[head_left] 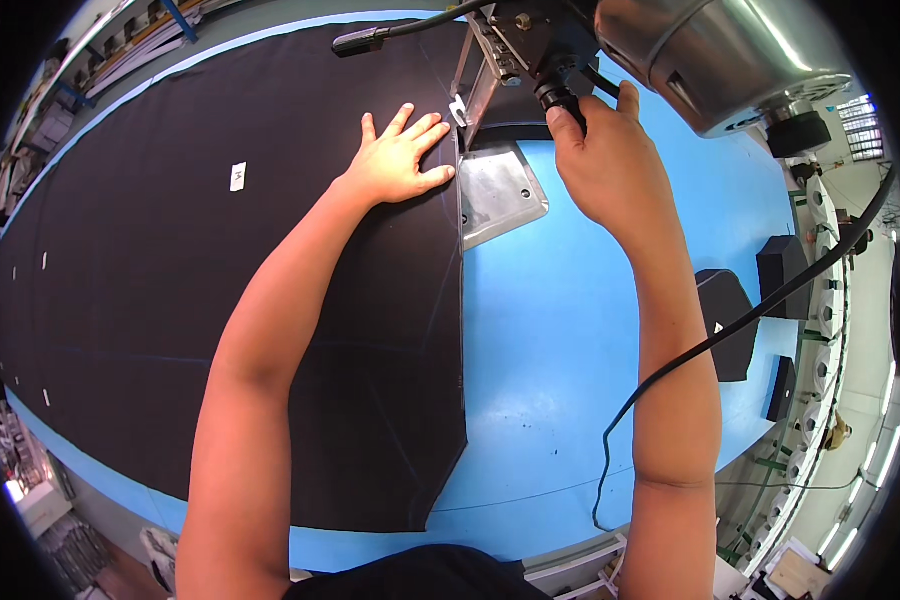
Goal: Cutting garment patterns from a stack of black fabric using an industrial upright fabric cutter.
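Note:
A large stack of black fabric [170, 250] covers the left and middle of a blue table. My left hand [400, 160] lies on it near the cut right edge, fingers spread. Just beyond those fingers stands an upright cloth cutting machine [530, 35], its silver motor [710, 55] at the upper right. Its metal base plate [505, 195] rests on the blue surface, partly beneath the fabric edge. My right hand [610, 150] is wrapped round the machine's black handle [558, 95]. The blade itself cannot be clearly made out.
Cut black fabric stacks [730, 325] lie on the blue table top [540, 380] at the right. A black power cable [740, 322] hangs across my right forearm. Small white labels [238, 177] dot the fabric. Long white machine rows [820, 290] line the far right.

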Tool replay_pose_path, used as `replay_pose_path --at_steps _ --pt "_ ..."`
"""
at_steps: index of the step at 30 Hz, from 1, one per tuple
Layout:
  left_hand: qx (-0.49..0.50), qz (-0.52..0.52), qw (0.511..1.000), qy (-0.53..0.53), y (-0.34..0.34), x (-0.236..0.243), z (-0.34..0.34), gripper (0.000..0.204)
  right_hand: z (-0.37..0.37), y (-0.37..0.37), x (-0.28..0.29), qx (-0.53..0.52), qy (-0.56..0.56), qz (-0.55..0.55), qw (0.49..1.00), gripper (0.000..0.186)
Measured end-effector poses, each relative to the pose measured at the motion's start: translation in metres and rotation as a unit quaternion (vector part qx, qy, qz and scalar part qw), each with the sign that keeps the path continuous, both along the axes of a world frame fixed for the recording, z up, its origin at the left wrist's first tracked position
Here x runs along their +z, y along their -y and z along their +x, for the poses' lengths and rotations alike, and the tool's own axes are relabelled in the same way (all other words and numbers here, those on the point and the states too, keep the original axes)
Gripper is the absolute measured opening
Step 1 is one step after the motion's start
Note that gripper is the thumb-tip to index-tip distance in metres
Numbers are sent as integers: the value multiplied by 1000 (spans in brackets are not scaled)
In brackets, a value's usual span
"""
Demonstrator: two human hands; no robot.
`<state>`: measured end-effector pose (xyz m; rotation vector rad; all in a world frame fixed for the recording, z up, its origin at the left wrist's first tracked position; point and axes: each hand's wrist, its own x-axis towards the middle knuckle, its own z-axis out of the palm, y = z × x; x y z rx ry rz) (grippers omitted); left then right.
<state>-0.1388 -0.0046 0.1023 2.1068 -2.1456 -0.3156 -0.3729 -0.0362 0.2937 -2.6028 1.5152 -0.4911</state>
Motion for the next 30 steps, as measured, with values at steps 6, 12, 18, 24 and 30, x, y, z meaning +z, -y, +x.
replay_pose_path --at_steps 6,12,18,24,30 --pt "-2 0 1000 -1 0 0 0 83 1 5 -1 8 11 4 1000 42" --pt "0 2 1000 1 2 2 0 82 2 6 1 8 17 19 1000 42" --pt "4 5 1000 -7 3 2 0 82 2 7 3 6 12 33 999 42" --pt "2 6 1000 -12 3 3 1 82 4 10 3 15 13 25 999 42" --pt "2 3 1000 -10 2 1 0 82 7 12 1 10 13 21 1000 41"
